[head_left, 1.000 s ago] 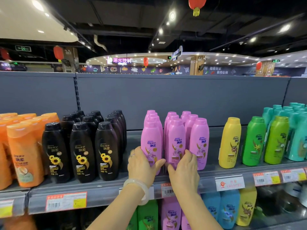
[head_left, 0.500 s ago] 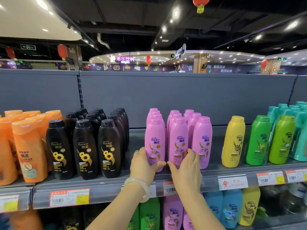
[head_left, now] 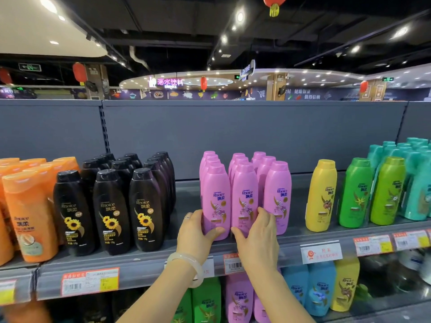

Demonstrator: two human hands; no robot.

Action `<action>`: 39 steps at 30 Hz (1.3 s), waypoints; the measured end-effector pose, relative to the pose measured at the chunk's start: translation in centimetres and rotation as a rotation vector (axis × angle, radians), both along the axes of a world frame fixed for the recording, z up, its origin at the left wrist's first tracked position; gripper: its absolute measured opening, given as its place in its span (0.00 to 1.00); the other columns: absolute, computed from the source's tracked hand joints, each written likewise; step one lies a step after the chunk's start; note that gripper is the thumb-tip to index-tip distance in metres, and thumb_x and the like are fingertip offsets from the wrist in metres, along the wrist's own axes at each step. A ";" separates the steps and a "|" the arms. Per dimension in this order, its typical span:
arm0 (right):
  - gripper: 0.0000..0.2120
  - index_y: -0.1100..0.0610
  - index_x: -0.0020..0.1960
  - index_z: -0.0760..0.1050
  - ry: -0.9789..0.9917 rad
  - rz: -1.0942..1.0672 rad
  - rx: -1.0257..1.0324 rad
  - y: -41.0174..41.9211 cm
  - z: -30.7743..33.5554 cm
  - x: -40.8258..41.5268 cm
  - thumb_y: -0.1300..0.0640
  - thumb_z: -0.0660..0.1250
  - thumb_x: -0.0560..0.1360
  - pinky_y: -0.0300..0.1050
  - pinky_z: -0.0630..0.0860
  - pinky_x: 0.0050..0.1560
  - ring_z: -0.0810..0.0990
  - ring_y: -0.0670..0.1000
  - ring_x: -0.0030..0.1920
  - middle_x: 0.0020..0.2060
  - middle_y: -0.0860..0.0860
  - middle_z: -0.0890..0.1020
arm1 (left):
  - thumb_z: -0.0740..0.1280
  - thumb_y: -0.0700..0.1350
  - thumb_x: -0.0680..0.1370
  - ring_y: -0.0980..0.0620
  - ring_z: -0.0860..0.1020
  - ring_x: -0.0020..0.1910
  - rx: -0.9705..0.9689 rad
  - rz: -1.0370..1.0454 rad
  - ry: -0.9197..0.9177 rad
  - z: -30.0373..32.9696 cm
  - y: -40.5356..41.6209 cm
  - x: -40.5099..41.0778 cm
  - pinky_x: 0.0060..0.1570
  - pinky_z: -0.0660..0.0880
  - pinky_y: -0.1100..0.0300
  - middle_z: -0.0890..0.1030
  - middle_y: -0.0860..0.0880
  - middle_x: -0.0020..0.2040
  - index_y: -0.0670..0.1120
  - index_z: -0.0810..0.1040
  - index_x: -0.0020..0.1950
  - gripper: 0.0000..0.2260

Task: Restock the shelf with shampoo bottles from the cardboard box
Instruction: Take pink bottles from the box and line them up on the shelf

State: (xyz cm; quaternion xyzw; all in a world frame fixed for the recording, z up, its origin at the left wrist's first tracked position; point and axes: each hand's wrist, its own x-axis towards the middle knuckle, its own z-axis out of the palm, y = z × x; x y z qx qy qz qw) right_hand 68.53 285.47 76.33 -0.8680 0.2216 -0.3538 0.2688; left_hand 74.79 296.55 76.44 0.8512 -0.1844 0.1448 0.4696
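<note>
Meanwhile, on the grey shelf point(head_left: 163, 264), two front pink shampoo bottles are being squared up. The left pink bottle point(head_left: 215, 201) is gripped low down by the left hand point(head_left: 198, 231), thumb across its base and fingers curled round its far side; a pale bangle point(head_left: 186, 266) is worn at that wrist. The middle pink bottle point(head_left: 245, 201) is gripped near its foot by the right hand point(head_left: 256, 236), whose fingers reach toward the third pink bottle point(head_left: 277, 197) just beside it. Both gripped bottles stand upright near the shelf's front edge, between the black bottles point(head_left: 109, 210) and a yellow bottle point(head_left: 321, 197). The cardboard box is not in view. The step in hand is judged to be the aligning of freshly placed stock; next, both grips would need to be released without tipping the rows, and more bottles fetched from the box.
</note>
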 end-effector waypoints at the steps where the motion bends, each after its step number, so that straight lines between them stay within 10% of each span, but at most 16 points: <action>1: 0.34 0.58 0.71 0.56 -0.007 0.007 0.003 -0.1 -0.1 0.0 0.48 0.68 0.73 0.44 0.70 0.63 0.65 0.52 0.69 0.67 0.54 0.65 | 0.74 0.47 0.70 0.49 0.76 0.50 0.001 -0.008 0.010 0.1 0.1 0.1 0.53 0.75 0.57 0.76 0.47 0.52 0.46 0.75 0.57 0.18; 25: 0.32 0.65 0.61 0.69 -0.405 -0.079 0.087 -3.2 -1.7 -0.8 0.56 0.78 0.63 0.53 0.74 0.54 0.72 0.57 0.55 0.54 0.60 0.72 | 0.77 0.44 0.66 0.57 0.76 0.44 -0.132 -0.051 0.093 0.7 0.6 -0.6 0.46 0.71 0.66 0.79 0.53 0.49 0.45 0.72 0.62 0.27; 30: 0.48 0.63 0.71 0.59 -0.254 -0.064 0.227 -6.2 -1.3 -0.9 0.48 0.79 0.60 0.60 0.71 0.62 0.69 0.60 0.63 0.63 0.61 0.68 | 0.76 0.44 0.68 0.55 0.77 0.46 -0.125 -0.040 0.103 0.7 0.6 -0.7 0.48 0.73 0.64 0.80 0.51 0.51 0.45 0.72 0.62 0.26; 39: 0.33 0.58 0.64 0.68 -0.133 0.078 0.200 -8.3 -1.0 -0.4 0.51 0.77 0.64 0.56 0.76 0.55 0.78 0.56 0.56 0.56 0.54 0.78 | 0.74 0.45 0.70 0.60 0.75 0.41 -0.059 -0.039 0.108 0.6 0.6 -0.4 0.37 0.68 0.74 0.79 0.54 0.46 0.46 0.75 0.56 0.17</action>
